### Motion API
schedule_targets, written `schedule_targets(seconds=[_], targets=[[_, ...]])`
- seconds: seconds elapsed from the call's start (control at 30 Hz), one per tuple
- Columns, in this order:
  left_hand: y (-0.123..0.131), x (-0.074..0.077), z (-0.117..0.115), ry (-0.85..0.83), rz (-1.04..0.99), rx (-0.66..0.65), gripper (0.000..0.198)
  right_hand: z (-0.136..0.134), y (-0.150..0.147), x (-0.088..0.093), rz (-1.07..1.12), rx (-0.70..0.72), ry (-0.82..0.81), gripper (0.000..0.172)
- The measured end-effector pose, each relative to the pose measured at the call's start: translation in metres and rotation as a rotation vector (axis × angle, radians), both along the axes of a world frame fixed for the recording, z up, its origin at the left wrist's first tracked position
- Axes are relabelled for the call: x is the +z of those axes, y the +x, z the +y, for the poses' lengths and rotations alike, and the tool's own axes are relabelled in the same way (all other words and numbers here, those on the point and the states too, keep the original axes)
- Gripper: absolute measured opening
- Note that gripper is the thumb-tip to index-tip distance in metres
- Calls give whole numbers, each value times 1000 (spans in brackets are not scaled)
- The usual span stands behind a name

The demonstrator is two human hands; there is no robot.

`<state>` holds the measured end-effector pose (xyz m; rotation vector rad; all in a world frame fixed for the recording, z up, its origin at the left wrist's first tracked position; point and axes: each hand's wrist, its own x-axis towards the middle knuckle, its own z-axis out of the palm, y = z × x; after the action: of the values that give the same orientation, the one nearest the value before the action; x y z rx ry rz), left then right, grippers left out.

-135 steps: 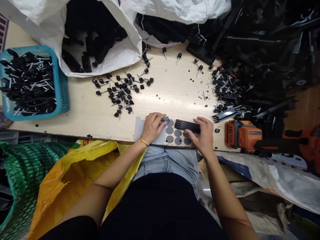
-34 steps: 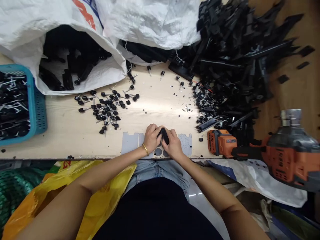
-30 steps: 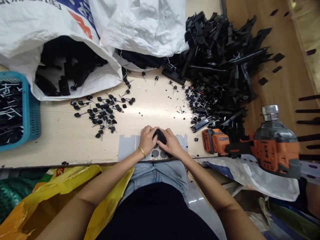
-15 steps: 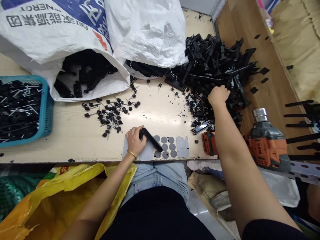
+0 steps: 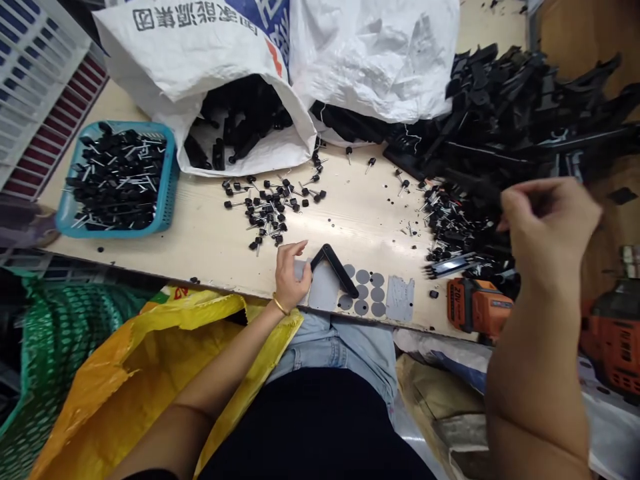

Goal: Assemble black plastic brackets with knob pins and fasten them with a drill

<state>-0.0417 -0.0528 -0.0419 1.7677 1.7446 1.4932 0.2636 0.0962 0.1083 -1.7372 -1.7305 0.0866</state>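
Note:
My left hand point(image 5: 292, 275) rests at the front of the table with thumb and fingers apart. Just to its right lies a black V-shaped plastic part point(image 5: 342, 272); the end of its short leg comes close to my thumb, and I cannot tell whether they touch. Beneath it is a grey sheet point(image 5: 324, 288), beside several grey round spots point(image 5: 362, 275). My right hand point(image 5: 555, 220) is raised at the right, near the black plastic parts point(image 5: 500, 113) and the small screws heap point(image 5: 450, 220). Its fingers are curled together and slightly blurred; what they hold, if anything, is hidden.
A blue basket point(image 5: 173, 173) of black-headed screws stands at left. Loose black-headed screws point(image 5: 270, 210) lie mid-table. White woven sacks point(image 5: 370, 60) stand behind. An orange battery point(image 5: 477, 307) and an orange power tool point(image 5: 620, 340) are at right. A yellow sack point(image 5: 150, 360) hangs below the table edge.
The view has swung left, bringing the whole basket in. My left hand's fingers have loosened from the V-shaped part, showing more of it. My right hand has lifted off the black parts and come closer.

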Motion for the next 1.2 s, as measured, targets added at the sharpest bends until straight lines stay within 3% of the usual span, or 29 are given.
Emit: schedule_targets(seconds=[0.13, 0.23, 0.33, 0.43, 0.53, 0.6, 0.7, 0.8, 0.9, 0.97, 1.03, 1.2], targets=[[18, 33, -1, 75, 159, -277, 62, -64, -26, -4, 500, 263, -476, 13], [36, 44, 5, -64, 143, -533, 62, -85, -32, -22, 791, 269, -662, 21], [50, 44, 5, -342, -60, -570, 54, -95, -34, -42, 1058, 213, -617, 30], [68, 45, -5, -585, -375, -539, 60, -114, -50, -63, 1191, 251, -571, 37], [86, 49, -18, -662, -557, -623, 65, -138, -75, -81, 1244, 270, -646, 26], [88, 52, -19, -655, -498, -740, 68, -147, -82, -88, 1340, 189, -606, 23], [69, 52, 1, -600, -108, -878, 74, -147, -72, -93, 1385, -14, -454, 34], [41, 45, 35, -495, 432, -828, 51, -140, -54, -95, 1369, -145, -439, 39], [26, 37, 54, -563, 690, -786, 18, -140, -55, -94, 1407, -155, -473, 39], [26, 37, 48, -646, 650, -702, 12, -142, -67, -92, 1446, -135, -514, 39], [31, 40, 32, -706, 473, -622, 18, -143, -82, -89, 1492, -113, -545, 40], [55, 45, -16, -765, 72, -574, 18, -138, -106, -86, 1527, -65, -597, 43]])
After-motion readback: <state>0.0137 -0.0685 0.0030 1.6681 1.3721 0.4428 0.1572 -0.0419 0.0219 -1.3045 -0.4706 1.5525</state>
